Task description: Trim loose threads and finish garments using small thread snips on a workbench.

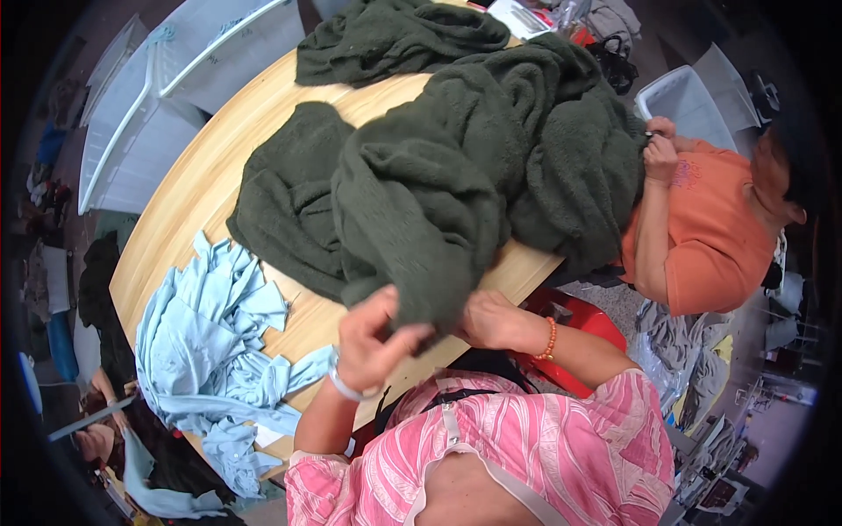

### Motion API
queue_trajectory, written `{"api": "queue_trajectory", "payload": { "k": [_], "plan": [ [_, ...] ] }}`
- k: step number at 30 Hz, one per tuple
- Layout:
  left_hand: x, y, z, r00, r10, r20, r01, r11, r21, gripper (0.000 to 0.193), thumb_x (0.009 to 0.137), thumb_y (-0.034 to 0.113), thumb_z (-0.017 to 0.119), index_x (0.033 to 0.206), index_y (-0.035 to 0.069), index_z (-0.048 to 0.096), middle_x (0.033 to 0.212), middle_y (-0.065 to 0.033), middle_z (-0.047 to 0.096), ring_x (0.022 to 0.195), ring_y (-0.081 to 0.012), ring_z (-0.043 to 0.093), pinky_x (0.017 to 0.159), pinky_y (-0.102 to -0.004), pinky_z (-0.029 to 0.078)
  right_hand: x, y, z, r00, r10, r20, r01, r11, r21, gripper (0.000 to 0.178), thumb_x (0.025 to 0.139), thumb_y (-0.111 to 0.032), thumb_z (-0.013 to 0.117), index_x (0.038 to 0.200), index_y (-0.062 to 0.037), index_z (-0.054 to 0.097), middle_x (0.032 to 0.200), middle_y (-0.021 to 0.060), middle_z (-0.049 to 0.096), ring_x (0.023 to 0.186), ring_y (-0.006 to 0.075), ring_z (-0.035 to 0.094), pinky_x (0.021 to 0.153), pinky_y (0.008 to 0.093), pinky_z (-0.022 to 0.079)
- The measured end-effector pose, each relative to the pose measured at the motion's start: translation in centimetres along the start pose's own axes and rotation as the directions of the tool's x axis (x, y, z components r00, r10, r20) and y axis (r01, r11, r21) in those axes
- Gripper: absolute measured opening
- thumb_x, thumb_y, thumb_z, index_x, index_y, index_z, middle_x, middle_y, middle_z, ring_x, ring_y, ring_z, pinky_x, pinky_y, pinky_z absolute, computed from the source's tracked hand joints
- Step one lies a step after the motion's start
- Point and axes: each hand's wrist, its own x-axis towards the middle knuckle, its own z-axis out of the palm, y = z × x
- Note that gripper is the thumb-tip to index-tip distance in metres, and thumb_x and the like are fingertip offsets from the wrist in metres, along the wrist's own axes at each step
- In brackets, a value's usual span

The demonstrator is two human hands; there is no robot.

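Note:
A large dark green fleecy fabric (412,202) lies heaped in thick folds on the wooden table (193,210), its near end drawn toward my body. My left hand (373,337), with a pale bangle at the wrist, is curled round the left side of that end, thumb across the front. At its right side, my right hand (493,320) is closed on the fabric edge, partly hidden behind the cloth. An orange bead bracelet circles that wrist. A small dark patch shows by my left thumb, too blurred to make out.
Light blue cloth pieces (210,342) pile up at the table's left. Another dark green heap (395,39) lies at the far side. White plastic bins (175,123) stand beyond. A co-worker in an orange shirt (710,237) sits at the right, near a red stool (596,329).

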Motion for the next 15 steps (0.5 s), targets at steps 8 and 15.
{"api": "queue_trajectory", "payload": {
  "k": [8, 15],
  "plan": [
    [6.8, 4.8, 6.5, 0.869, 0.474, 0.141, -0.485, 0.873, 0.057, 0.021, 0.069, -0.012, 0.069, 0.087, -0.003, 0.061, 0.094, -0.0196, 0.063, 0.090, -0.0359, 0.062, 0.080, -0.0381, 0.049, -1.5, 5.7, -13.4, 0.721, 0.134, -0.680, 0.180, 0.912, 0.370, 0.047, 0.088, -0.020, 0.059, 0.130, -0.0052, 0.049, 0.131, 0.0104, 0.053, 0.122, 0.0250, 0.048, 0.106, 0.0388, 0.035],
    [17.4, 5.3, 13.9, 0.700, 0.677, 0.228, -0.696, 0.718, 0.010, 0.023, 0.076, -0.007, 0.066, 0.096, 0.000, 0.060, 0.102, -0.0163, 0.059, 0.106, -0.0344, 0.060, 0.090, -0.0393, 0.048, -5.1, 11.4, -23.9, 0.423, -0.196, -0.885, -0.267, 0.906, -0.328, 0.029, 0.087, -0.026, 0.061, 0.105, -0.0023, 0.059, 0.103, 0.0087, 0.065, 0.091, 0.0205, 0.060, 0.081, 0.0333, 0.049]
  ]
}}
